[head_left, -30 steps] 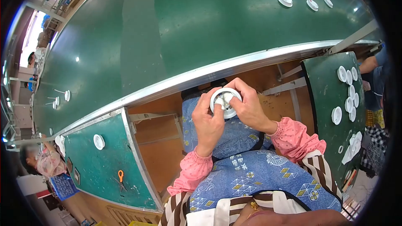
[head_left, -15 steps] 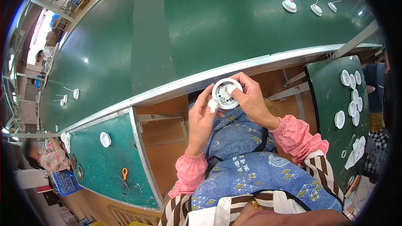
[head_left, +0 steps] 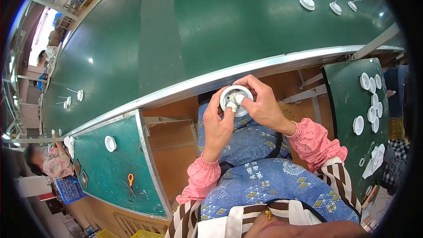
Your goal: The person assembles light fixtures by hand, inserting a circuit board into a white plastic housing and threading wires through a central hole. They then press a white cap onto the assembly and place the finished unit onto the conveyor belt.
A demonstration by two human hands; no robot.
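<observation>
Above my lap, I hold a round white lamp housing (head_left: 224, 98) with its open side up. Inside it sits a small board with light components, partly hidden by my thumbs. My left hand (head_left: 217, 128) grips the left rim, and my right hand (head_left: 265, 109) is closed around the right side. Both thumbs wear white covers and press inside the housing, their tips close together. Whether a small part lies under them I cannot make out.
A green conveyor belt (head_left: 220, 22) with a metal edge runs ahead, carrying stemmed white lamp parts (head_left: 307, 3). On the left side table lie a white housing (head_left: 110, 143) and orange-handled scissors (head_left: 131, 180). Several housings (head_left: 358, 124) and a white cloth (head_left: 374, 161) lie right. A co-worker (head_left: 57, 163) sits left.
My left thumb has moved from the rim into the housing, beside the right thumb. The housing has shifted slightly left. Stemmed parts at the far right have drifted slightly.
</observation>
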